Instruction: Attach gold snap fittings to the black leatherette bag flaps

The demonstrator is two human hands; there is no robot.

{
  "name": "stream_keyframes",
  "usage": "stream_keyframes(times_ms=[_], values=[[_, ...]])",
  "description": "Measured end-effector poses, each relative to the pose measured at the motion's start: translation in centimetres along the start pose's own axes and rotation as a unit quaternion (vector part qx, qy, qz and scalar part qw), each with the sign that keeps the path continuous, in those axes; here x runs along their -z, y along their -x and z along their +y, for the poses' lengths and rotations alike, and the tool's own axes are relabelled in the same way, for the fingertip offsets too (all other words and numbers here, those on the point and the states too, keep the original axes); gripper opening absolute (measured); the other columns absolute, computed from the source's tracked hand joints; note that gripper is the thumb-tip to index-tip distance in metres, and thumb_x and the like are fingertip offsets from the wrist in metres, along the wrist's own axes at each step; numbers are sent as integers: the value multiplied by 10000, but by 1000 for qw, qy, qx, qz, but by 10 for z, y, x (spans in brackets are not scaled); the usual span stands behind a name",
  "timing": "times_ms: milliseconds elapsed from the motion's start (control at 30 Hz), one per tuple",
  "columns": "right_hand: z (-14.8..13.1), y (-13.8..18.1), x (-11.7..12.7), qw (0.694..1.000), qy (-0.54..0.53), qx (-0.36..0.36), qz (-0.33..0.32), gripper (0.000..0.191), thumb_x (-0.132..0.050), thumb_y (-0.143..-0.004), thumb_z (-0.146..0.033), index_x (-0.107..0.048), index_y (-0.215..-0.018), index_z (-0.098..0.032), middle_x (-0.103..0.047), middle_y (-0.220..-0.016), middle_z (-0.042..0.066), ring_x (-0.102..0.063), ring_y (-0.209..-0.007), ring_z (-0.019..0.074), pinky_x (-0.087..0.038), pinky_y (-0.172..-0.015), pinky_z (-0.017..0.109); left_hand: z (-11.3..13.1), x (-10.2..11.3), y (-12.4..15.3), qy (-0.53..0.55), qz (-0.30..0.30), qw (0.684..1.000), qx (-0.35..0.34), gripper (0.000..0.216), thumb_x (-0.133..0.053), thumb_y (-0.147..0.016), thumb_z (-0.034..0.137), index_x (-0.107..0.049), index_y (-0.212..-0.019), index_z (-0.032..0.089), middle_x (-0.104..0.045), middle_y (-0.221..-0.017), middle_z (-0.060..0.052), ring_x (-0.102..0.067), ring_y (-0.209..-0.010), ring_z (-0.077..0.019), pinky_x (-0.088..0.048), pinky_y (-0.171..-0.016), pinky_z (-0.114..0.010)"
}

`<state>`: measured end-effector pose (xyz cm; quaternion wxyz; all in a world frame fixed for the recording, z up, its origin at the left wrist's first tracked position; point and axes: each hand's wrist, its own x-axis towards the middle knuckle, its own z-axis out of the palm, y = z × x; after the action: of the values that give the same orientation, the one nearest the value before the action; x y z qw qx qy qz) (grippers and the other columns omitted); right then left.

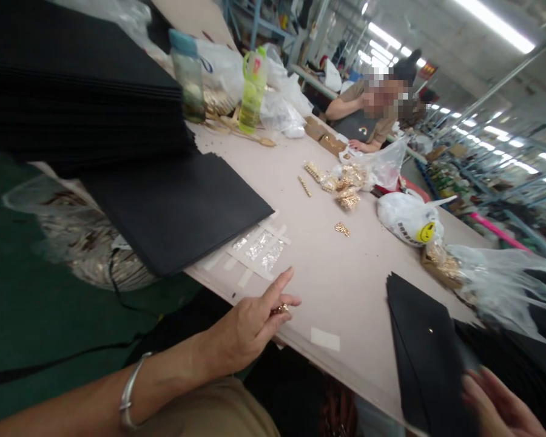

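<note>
Over the table's near edge, my left hand [250, 331] has its index finger stretched out and its other fingers bent around small gold metal pieces [281, 309]. A silver bangle circles that wrist. My right hand [500, 403], blurred and cut off by the frame at lower right, grips the edge of a black sheet [430, 361]. A tiny gold dot shows on this sheet, and another black sheet lies partly under it. Left of centre, a taped patch with clear shiny strips [259, 247] lies on the table near my left hand.
Large black sheets [182, 206] and a tall black stack [73, 91] stand at left. Gold chain pieces [342, 229] and a gold heap [348, 182] lie mid-table. Further out are two bottles [253, 91], a white bag [409, 218] and a seated person [368, 115].
</note>
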<state>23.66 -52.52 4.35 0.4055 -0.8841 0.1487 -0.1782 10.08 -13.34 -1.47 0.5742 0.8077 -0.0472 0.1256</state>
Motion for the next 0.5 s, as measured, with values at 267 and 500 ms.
stream_keyframes(times_ms=[267,500], values=[[-123,150,-134,861,-123,235,-434,249,-655,-836,-288,-703,-1076,-243,-744,-1038,60,-705,-909,212,-578,-813,338,-6,6,6,-122,35,989,-78,690,-389,-1000,148,15,-1555,208,-619,-1330,-150,-612,-1205,-187,-531,-984,-349],[-150,178,-164,834,-140,280,-454,145,-630,-867,-243,-748,-952,-239,-762,-877,9,-712,-787,162,-564,-693,229,-12,20,16,-144,57,986,-62,691,-368,-993,156,38,-1552,150,-635,-1283,-181,-634,-1171,-216,-545,-964,-379]])
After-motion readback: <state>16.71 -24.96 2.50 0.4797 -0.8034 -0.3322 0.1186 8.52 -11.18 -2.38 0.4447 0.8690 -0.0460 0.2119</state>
